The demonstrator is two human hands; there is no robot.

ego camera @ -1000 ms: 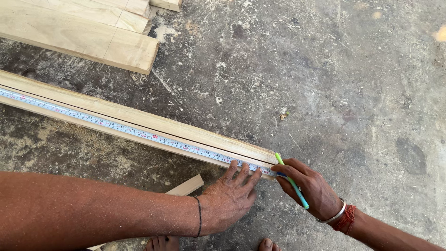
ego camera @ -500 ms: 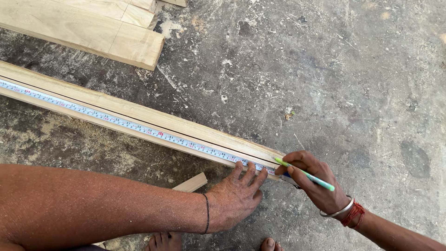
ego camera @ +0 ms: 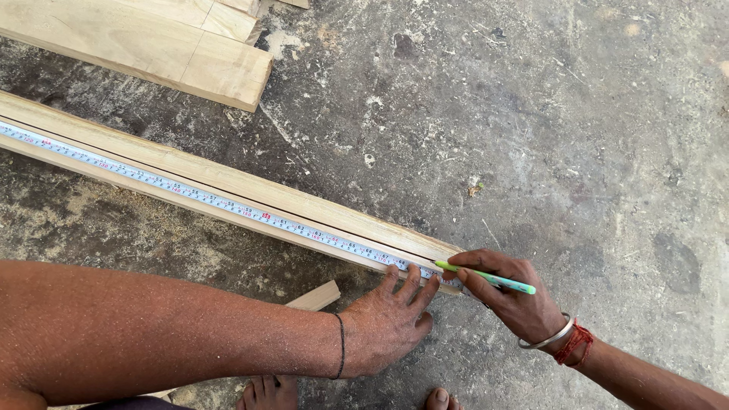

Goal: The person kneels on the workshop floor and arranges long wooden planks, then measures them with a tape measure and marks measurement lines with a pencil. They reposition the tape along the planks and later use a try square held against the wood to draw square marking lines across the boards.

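Observation:
A long pale wooden batten (ego camera: 228, 182) lies slanted on the concrete floor, with a white measuring tape (ego camera: 220, 203) stretched along its near face. My left hand (ego camera: 387, 323) rests flat on the floor, its fingertips pressing the tape against the batten near its right end. Just to the right, my right hand (ego camera: 509, 296) grips a green pencil (ego camera: 486, 278). The pencil's tip touches the batten's end, beside the tape. A metal bangle and red thread circle the right wrist; a thin black band circles the left.
A wide pale plank (ego camera: 144, 45) lies at the upper left, with more boards behind it. A small wooden offcut (ego camera: 315, 298) pokes out from under my left forearm. My bare toes (ego camera: 266, 393) show at the bottom edge. Rough grey concrete (ego camera: 577, 137) spreads to the right.
The pencil swung from pointing down to lying nearly level, its tip now on the batten's end. My left hand stayed on the tape. The view shifted slightly.

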